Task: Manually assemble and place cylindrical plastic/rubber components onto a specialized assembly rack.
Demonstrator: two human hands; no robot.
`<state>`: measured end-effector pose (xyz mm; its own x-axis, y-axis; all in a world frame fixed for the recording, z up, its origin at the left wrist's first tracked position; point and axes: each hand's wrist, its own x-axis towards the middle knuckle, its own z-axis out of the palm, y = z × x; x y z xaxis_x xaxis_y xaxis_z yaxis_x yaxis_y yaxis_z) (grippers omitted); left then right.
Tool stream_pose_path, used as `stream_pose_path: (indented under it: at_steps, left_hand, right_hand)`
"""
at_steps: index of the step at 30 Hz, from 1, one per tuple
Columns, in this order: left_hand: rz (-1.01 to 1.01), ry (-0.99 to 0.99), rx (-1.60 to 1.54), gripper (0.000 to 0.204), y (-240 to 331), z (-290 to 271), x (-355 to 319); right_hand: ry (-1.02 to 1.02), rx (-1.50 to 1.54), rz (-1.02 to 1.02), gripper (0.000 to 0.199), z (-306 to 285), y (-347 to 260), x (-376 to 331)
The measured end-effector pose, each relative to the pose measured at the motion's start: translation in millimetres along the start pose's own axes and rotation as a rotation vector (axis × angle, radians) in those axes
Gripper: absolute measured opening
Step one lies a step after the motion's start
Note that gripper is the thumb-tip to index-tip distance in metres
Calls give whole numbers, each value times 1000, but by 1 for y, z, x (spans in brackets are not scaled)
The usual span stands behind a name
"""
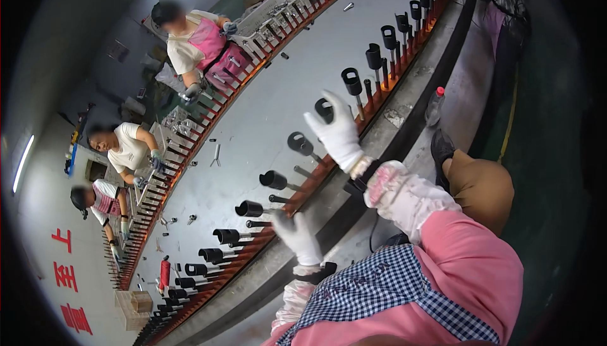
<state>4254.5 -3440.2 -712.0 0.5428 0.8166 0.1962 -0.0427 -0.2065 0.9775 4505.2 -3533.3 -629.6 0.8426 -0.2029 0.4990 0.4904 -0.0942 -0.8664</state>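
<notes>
My right hand [338, 134], in a white glove, has its thumb and fingers spread around a black cup-shaped holder [324, 111] on the line; I cannot tell whether it touches it. Nearer to me, my left hand [297, 240], also in a white glove, is held with fingers apart beside the stem end of another black holder [249, 209]. Nothing shows in its grasp. Between the hands stand a round black holder [300, 143] with an opening in its face and a black cylindrical holder [273, 180], each on a metal stem.
A curved orange-brown rail [373, 109] carries several upright holders and pegs along the grey table [253, 125]. Across it, three people work by white bins [276, 14]. A red bottle [164, 273] stands at lower left. A red-capped clear bottle [435, 107] is at my right.
</notes>
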Motion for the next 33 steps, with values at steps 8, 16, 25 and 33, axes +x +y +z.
stream_pose_path:
  at_steps: [8, 16, 25, 33]
  left_hand:
    - [215, -105, -23, 82, 92, 87, 70]
    - [80, -8, -105, 26, 82, 53, 109]
    - [-81, 76, 101, 73, 67, 1, 61]
    - [-112, -178, -77, 79, 24, 0, -16]
  right_hand:
    - [-322, 147, 24, 22, 13, 4, -20]
    - [-515, 279, 108, 33, 36, -17, -56]
    - [-401, 191, 343, 46, -38, 31, -134]
    - [-230, 132, 27, 69, -5, -9, -5]
